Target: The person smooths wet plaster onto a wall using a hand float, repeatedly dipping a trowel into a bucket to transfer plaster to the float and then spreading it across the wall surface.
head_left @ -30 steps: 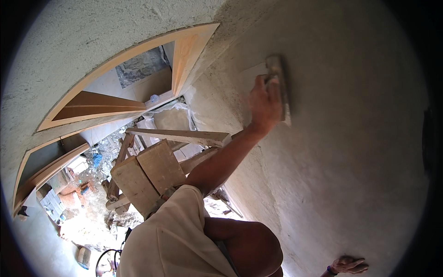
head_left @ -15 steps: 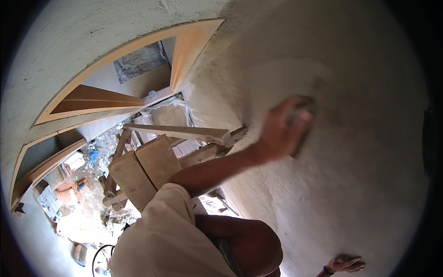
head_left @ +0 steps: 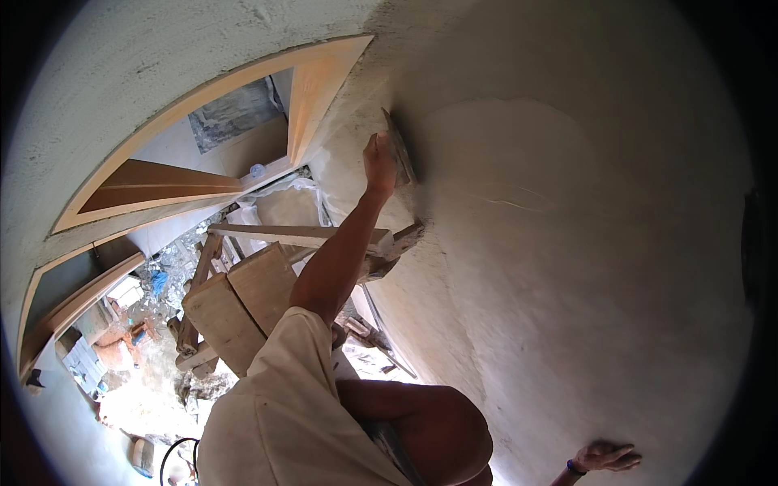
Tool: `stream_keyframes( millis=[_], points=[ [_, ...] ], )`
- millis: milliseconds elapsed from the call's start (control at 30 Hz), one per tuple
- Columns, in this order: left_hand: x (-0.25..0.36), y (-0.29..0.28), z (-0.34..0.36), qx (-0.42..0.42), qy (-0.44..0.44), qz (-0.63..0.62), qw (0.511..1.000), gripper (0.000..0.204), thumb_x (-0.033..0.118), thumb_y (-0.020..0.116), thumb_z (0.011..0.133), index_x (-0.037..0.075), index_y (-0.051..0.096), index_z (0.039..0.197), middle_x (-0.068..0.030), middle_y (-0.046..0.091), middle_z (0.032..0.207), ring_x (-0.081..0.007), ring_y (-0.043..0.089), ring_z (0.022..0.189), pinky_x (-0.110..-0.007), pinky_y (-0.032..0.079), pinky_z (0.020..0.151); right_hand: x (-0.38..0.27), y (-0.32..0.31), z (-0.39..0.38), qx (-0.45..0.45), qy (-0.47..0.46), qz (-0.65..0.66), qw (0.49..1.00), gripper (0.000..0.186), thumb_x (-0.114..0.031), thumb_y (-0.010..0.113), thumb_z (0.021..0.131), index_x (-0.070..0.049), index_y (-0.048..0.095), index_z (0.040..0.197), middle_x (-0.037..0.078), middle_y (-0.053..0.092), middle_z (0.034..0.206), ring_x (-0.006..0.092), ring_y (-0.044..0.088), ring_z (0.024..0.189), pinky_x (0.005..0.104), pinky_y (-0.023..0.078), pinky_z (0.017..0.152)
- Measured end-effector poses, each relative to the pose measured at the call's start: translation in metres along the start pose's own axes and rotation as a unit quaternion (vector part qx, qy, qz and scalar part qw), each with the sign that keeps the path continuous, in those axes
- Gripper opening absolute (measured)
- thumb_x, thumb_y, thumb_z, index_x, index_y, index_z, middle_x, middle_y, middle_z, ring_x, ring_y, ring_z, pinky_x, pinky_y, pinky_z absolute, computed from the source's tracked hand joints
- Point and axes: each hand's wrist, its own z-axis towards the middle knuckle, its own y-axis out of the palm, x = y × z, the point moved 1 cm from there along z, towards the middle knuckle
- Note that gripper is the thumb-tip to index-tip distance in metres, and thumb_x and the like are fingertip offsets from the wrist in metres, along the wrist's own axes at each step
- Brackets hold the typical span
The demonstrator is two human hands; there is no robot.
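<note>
Head view: left hand (head_left: 379, 164) closed around the back of a flat trowel (head_left: 403, 154), its grip hidden by the fingers. Trowel seen nearly edge-on, up near the corner of the plastered wall (head_left: 567, 275); whether the whole blade touches, cannot tell. Right hand (head_left: 606, 457) at lower right, against the wall, fingers extended and slightly apart, nothing seen in it; palm hidden, wrist with a dark band, forearm cut off by the lower edge.

Small clear rounded thing (head_left: 257, 171) on the ledge of the wooden frame (head_left: 331, 85): contents, if any, unreadable. Tan rounded thing (head_left: 143, 455) at lower left: a container or not, cannot tell. Forearm partly covers wooden planks (head_left: 231, 304). Floor clutter washed out by glare.
</note>
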Motion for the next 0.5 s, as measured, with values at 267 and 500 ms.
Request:
stream_keyframes(
  millis=[267, 500],
  points=[
    [0.114, 0.036, -0.017, -0.044, 0.091, 0.045, 0.994, 0.045, 0.037, 0.042, 0.103, -0.004, 0.059, 0.097, -0.0172, 0.062, 0.077, -0.0249, 0.056, 0.069, -0.040, 0.046, 0.067, -0.001, 0.006, 0.002, 0.015, -0.009, -0.012, 1.000, 0.055, -0.038, 0.026, 0.104, -0.005, 0.039, 0.147, 0.027, 0.032, 0.152, 0.0433, 0.028, 0.141, 0.0584, 0.023, 0.112],
    [0.206, 0.071, -0.061, -0.112, 0.227, 0.011, 0.967, 0.055, 0.047, 0.047, 0.101, -0.006, 0.061, 0.105, -0.0166, 0.064, 0.080, -0.0218, 0.064, 0.072, -0.035, 0.051, 0.062, -0.020, -0.003, 0.022, 0.035, -0.012, -0.001, 0.999, 0.053, -0.035, 0.026, 0.105, -0.003, 0.043, 0.144, 0.027, 0.033, 0.151, 0.0431, 0.030, 0.140, 0.0567, 0.025, 0.112]
  ],
)
